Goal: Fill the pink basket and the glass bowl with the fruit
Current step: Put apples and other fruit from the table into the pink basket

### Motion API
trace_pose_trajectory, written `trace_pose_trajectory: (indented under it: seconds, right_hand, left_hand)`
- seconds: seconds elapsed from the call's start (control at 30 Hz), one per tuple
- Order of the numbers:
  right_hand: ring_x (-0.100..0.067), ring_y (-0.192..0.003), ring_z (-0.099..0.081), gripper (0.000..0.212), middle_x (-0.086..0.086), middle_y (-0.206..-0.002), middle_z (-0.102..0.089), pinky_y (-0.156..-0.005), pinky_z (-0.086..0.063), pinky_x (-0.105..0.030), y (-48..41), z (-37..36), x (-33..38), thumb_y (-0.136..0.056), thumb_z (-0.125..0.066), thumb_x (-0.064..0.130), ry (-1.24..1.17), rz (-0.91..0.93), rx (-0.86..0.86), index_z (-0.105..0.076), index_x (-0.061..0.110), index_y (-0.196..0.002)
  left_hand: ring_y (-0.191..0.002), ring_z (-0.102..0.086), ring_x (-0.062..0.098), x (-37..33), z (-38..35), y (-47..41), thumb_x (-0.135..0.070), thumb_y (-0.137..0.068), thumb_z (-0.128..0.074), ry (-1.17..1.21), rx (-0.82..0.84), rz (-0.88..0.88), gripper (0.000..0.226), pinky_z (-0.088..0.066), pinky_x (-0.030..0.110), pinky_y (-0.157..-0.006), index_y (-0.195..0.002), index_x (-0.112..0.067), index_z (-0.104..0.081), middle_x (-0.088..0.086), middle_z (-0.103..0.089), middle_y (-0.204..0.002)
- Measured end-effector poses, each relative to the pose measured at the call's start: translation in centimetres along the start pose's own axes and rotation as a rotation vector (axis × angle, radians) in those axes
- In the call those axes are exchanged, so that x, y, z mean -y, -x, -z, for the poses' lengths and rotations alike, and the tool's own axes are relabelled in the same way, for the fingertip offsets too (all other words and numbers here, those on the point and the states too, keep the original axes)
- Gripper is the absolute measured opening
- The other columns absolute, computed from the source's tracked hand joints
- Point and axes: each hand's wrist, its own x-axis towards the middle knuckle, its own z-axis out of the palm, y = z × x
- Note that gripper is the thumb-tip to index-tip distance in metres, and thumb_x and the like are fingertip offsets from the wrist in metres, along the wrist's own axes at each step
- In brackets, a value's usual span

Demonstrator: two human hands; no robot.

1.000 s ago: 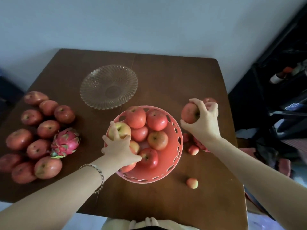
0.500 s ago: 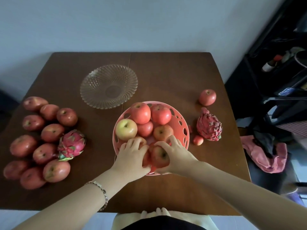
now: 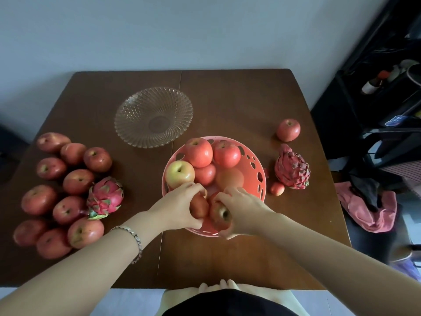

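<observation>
A dark brown wooden bench (image 3: 239,106) fills the middle of the view, with a thin seam (image 3: 180,78) running from its far edge toward the near one. Behind it stands a plain pale wall (image 3: 182,30). To the right of the bench, a black rack or cart (image 3: 382,92) holds dim clutter, among it a light-coloured bottle with a red cap (image 3: 373,84) lying tilted; the rest is too dark to make out. Lower down on the right, a pink cloth (image 3: 369,215) lies crumpled, with a dark piece of fabric (image 3: 366,190) draped over its upper part. A silver bracelet (image 3: 134,240) circles the wrist near the bench's front edge.
</observation>
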Motion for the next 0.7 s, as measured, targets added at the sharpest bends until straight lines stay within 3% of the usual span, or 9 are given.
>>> trace_pose_trajectory:
  seconds: [0.1,0.2,0.37,0.47,0.6,0.7]
  right_hand:
    - [-0.019,-0.111,-0.044,0.076,0.003,-0.122,-0.042,-0.085,-0.045,-0.032,0.0,0.1,-0.4,-0.062,-0.076,0.051,-0.082,0.005,-0.006,-0.042,0.027,-0.127]
    - [-0.015,-0.114,-0.04,0.077,0.007,-0.124,-0.04,-0.087,-0.043,-0.03,0.0,-0.1,-0.8,-0.062,-0.075,0.054,-0.182,-0.017,0.013,-0.04,0.034,-0.128]
    - [-0.017,-0.11,-0.041,0.074,0.003,-0.123,-0.037,-0.092,-0.044,-0.033,-0.4,-0.9,-0.1,-0.068,-0.067,0.061,-0.257,-0.096,0.061,-0.034,0.037,-0.13]
    - [-0.015,-0.105,-0.044,0.074,0.004,-0.123,-0.039,-0.089,-0.046,-0.031,-0.5,-0.6,-0.1,-0.069,-0.065,0.063,-0.252,-0.092,0.089,-0.034,0.035,-0.13]
    - [-0.018,-0.107,-0.047,0.076,0.003,-0.122,-0.039,-0.084,-0.042,-0.03,-1.1,-0.3,0.7,-0.072,-0.059,0.065,-0.203,-0.063,0.127,-0.032,0.032,-0.134]
    - [-0.018,-0.111,-0.049,0.077,0.006,-0.123,-0.04,-0.088,-0.043,-0.03,-1.4,-0.2,0.6,-0.071,-0.063,0.061,-0.272,-0.081,0.161,-0.031,0.034,-0.135]
  left_hand:
    - [-0.102,-0.053,0.009,0.4,0.6,-0.1,-0.029,-0.063,-0.078,0.061,0.028,0.017,0.052,-0.047,0.023,-0.086,-0.108,-0.032,-0.052,-0.014,-0.049,-0.114]
    - [-0.107,-0.053,0.01,0.2,0.6,0.0,-0.032,-0.066,-0.075,0.015,0.054,0.009,0.055,-0.05,0.028,-0.088,-0.115,-0.033,-0.049,-0.016,-0.046,-0.122]
    - [-0.128,-0.034,0.019,0.0,-0.6,0.6,-0.039,-0.077,-0.065,-0.395,0.056,-0.125,0.071,-0.048,0.034,-0.093,-0.137,-0.02,-0.034,-0.003,-0.03,-0.141]
    - [-0.126,-0.034,0.022,0.0,-0.7,0.7,-0.037,-0.075,-0.067,-0.416,0.017,-0.094,0.068,-0.049,0.034,-0.088,-0.134,-0.02,-0.037,-0.002,-0.031,-0.139]
    - [-0.125,-0.035,0.033,-0.4,-0.9,1.0,-0.033,-0.069,-0.071,-0.525,-0.127,-0.152,0.062,-0.046,0.043,-0.095,-0.125,-0.022,-0.049,0.008,-0.033,-0.138]
    - [-0.126,-0.032,0.025,-0.3,-0.6,1.2,-0.027,-0.077,-0.065,-0.51,-0.074,-0.165,0.06,-0.036,0.038,-0.104,-0.133,-0.023,-0.043,0.001,-0.031,-0.137]
